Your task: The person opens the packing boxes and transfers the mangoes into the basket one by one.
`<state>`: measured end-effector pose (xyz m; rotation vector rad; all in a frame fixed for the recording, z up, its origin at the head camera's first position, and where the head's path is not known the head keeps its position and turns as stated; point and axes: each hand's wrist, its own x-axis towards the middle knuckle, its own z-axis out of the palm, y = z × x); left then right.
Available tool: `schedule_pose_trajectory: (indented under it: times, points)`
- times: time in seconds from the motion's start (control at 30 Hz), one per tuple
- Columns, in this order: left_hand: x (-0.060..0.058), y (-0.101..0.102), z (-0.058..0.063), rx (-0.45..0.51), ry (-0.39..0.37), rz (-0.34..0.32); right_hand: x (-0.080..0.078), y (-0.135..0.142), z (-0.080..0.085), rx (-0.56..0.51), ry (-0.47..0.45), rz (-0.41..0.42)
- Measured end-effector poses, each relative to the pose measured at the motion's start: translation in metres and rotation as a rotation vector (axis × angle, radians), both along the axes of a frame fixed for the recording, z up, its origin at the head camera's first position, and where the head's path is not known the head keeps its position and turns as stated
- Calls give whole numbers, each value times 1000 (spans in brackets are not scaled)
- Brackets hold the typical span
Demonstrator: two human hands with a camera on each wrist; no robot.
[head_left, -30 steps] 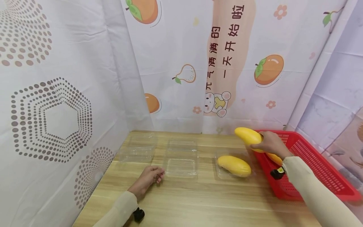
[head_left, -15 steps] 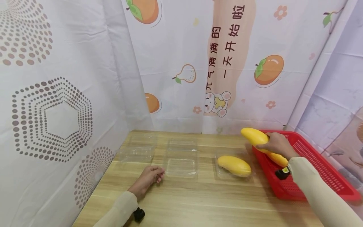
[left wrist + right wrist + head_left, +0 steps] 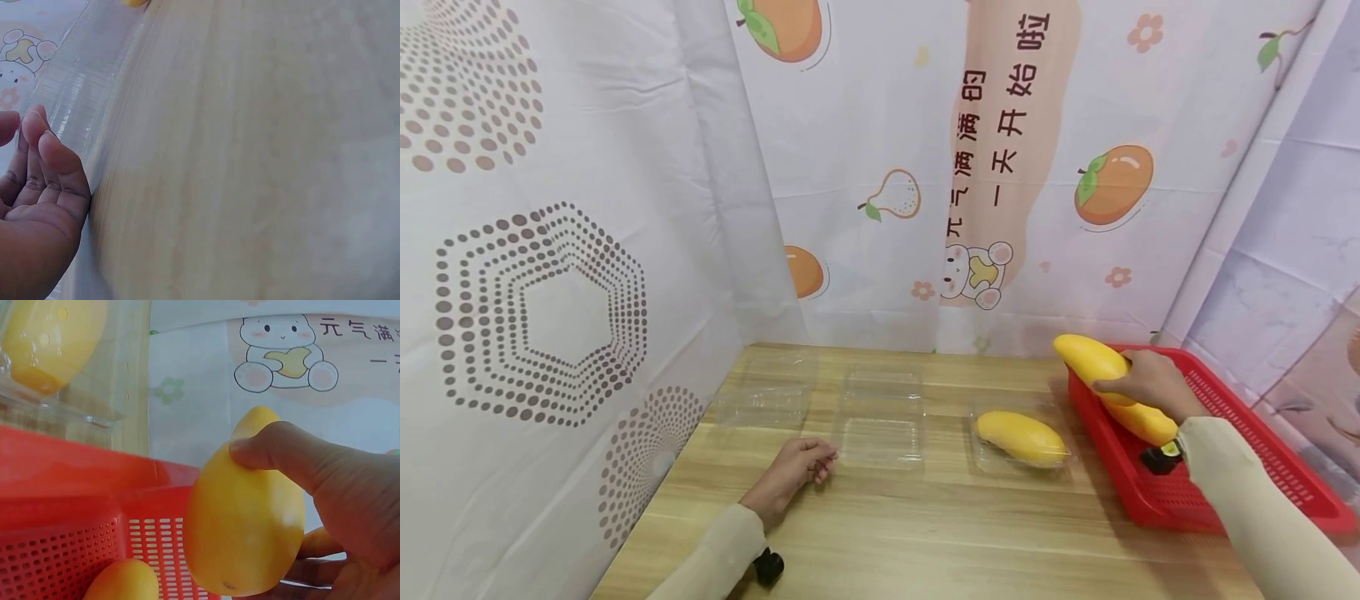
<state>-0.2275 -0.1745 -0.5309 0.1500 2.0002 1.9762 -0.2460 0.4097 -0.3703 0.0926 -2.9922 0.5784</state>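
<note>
My right hand [image 3: 1153, 385] grips a yellow mango [image 3: 1092, 367], thumb on one side and fingers round the other, above the far left part of a red plastic basket [image 3: 1131, 492]. Inside the basket, below the held fruit, lies a second mango [image 3: 1142, 423]; the right wrist view shows its rounded end [image 3: 124, 584]. A third mango [image 3: 1021, 438] sits in a clear plastic box [image 3: 981, 462] left of the basket. My left hand [image 3: 790, 475] rests on the table with loosely curled fingers and nothing in them, its fingertips by the corner of another clear box [image 3: 880, 457].
Farther left stands one more clear plastic box [image 3: 763, 408] with its lid raised. The wooden table [image 3: 925, 533] ends at a printed curtain [image 3: 865, 275] behind and a dotted curtain [image 3: 565, 450] on the left.
My right hand has moved right with the mango, from the basket's left rim to over its inside, and more of the mango in the basket shows. The left hand stays put.
</note>
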Motion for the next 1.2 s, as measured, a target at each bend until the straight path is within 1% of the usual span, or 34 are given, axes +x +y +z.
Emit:
schedule_pose_trajectory:
  times: [0.27, 0.53, 0.63, 0.8, 1.1, 1.2]
  points:
    - [0, -1, 0, -5, 5, 1, 1, 12, -2, -18, -37, -18]
    - [4, -1, 2, -11, -41, 19, 2, 26, -6, 1, -22, -33]
    - [4, -1, 3, -11, -46, 25, 3, 33, -8, 6, -20, -40]
    - [4, -1, 3, -10, -47, 29, 5, 45, -9, -3, -42, -65]
    - [4, -1, 4, -11, -40, 27, 11, 68, -9, 67, -40, -91]
    - [4, -1, 3, -7, -37, 22, 13, 77, -8, 82, -65, -105]
